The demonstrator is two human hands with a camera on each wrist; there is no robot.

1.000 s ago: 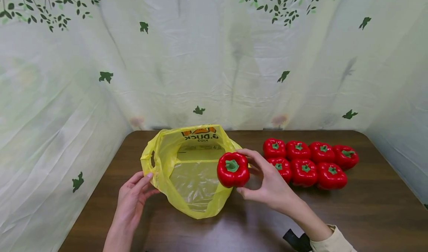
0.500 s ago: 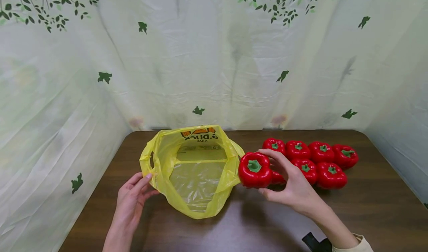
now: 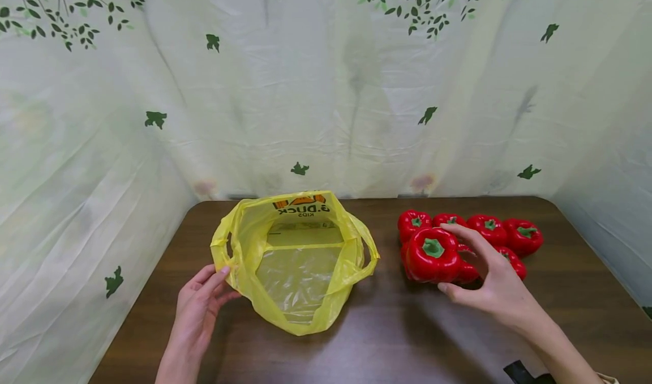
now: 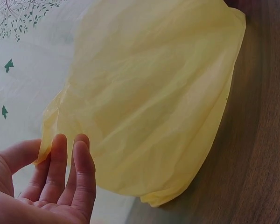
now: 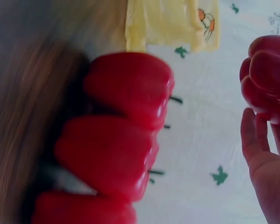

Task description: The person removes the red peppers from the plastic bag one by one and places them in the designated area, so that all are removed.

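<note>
A yellow plastic bag stands with its mouth spread wide on the brown table. My left hand pinches the bag's left handle edge between thumb and fingers; the left wrist view shows the bag's outer side beside those fingers. In my right hand is a red bell pepper with a green stem, gripped between thumb and fingertips. It hangs above the front row of peppers and partly covers them. The right wrist view has this held pepper at its right edge.
Several more red bell peppers stand in two rows at the table's right. A pale cloth with printed leaves hangs behind the brown table. A black strap shows near my right wrist.
My right hand has moved to the right with the bell pepper, from the bag's right rim to above the other peppers. The left hand stays at the bag's handle.
</note>
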